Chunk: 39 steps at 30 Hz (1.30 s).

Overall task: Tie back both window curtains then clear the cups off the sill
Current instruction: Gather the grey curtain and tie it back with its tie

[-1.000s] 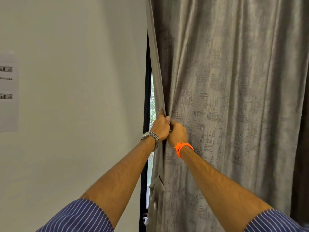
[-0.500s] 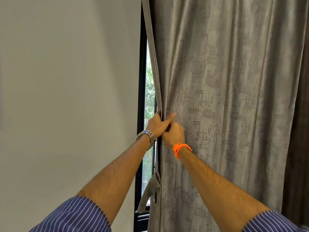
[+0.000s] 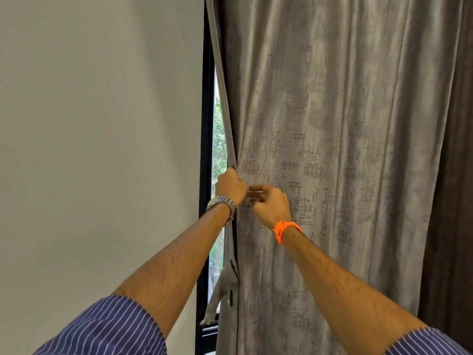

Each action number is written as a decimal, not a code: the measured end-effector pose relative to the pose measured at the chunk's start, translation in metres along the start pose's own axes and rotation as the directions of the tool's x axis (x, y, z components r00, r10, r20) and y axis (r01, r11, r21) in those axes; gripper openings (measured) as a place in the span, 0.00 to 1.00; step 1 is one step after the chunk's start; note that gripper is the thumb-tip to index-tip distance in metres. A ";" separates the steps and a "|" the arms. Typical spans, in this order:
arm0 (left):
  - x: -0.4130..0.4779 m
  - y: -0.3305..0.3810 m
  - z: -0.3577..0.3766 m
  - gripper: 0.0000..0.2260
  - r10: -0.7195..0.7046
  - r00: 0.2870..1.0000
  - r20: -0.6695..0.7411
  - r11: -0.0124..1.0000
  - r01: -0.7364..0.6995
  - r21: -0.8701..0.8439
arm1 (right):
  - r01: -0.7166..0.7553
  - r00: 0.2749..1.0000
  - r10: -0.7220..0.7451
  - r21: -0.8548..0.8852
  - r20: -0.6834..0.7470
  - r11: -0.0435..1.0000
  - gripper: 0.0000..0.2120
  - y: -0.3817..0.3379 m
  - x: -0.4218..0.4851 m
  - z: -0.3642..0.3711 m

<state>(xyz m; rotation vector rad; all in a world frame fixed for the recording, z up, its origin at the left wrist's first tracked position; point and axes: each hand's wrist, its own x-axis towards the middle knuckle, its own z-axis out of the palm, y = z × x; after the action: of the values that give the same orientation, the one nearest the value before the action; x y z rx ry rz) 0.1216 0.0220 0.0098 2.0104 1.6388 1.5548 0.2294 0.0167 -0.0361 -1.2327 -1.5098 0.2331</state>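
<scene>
A grey textured curtain point(image 3: 332, 149) hangs closed over the window and fills the right of the view. My left hand point(image 3: 230, 187), with a metal watch at the wrist, grips the curtain's left edge at mid height. My right hand point(image 3: 271, 204), with an orange thread at the wrist, is just to its right with curled fingers against the cloth; I cannot make out what they pinch. A grey tie-back strap point(image 3: 220, 290) dangles from the curtain's edge lower down. The sill and the cups are hidden.
A plain pale wall point(image 3: 102, 149) takes up the left half. A black window frame point(image 3: 206, 149) runs down beside the curtain, with a narrow strip of glass and green foliage. A darker brown curtain point(image 3: 453, 175) hangs at the far right.
My right hand has moved a little to the right, away from my left hand. The curtain's edge has been drawn slightly off the frame, so more glass shows.
</scene>
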 end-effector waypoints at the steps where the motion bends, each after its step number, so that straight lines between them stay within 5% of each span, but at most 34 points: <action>1: 0.000 0.000 0.000 0.11 0.007 1.000 -0.002 1.000 -0.007 0.011 | -0.005 1.000 0.005 0.003 -0.013 1.000 0.20 0.000 0.002 -0.001; 11: 0.001 -0.009 -0.001 0.13 0.074 0.997 0.037 0.994 -0.076 0.081 | 0.087 0.974 -0.082 0.017 -0.209 0.996 0.08 -0.050 0.037 -0.018; 16: 0.004 -0.012 -0.007 0.14 0.074 0.993 0.088 0.994 -0.081 0.077 | 0.205 0.959 -0.180 0.097 -0.218 0.974 0.14 -0.101 0.062 -0.007; 23: 0.013 -0.026 -0.010 0.16 0.134 0.985 0.112 0.986 -0.143 0.082 | 0.073 0.914 -0.117 -0.127 -0.387 0.989 0.10 -0.083 0.072 -0.012; 30: 0.014 -0.017 -0.004 0.09 0.149 0.984 0.093 0.986 -0.155 0.058 | -0.208 0.861 0.008 -0.336 -0.509 0.919 0.34 -0.027 0.059 -0.039; 35: 0.019 -0.008 0.005 0.09 0.122 0.992 0.028 0.992 -0.123 0.022 | -0.287 0.807 0.144 -0.167 -0.573 0.943 0.51 -0.009 0.054 -0.058; 39: 0.020 -0.001 0.012 0.19 0.092 0.994 -0.055 0.992 -0.096 -0.076 | -0.322 0.799 0.233 -0.068 -0.554 0.944 0.62 0.004 0.054 -0.079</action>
<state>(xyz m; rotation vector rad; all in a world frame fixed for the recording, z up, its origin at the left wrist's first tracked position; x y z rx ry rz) 0.1270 0.0437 0.0160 2.0511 1.4944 1.6885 0.3048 0.0244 0.0231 -1.4983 -0.8626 -0.0504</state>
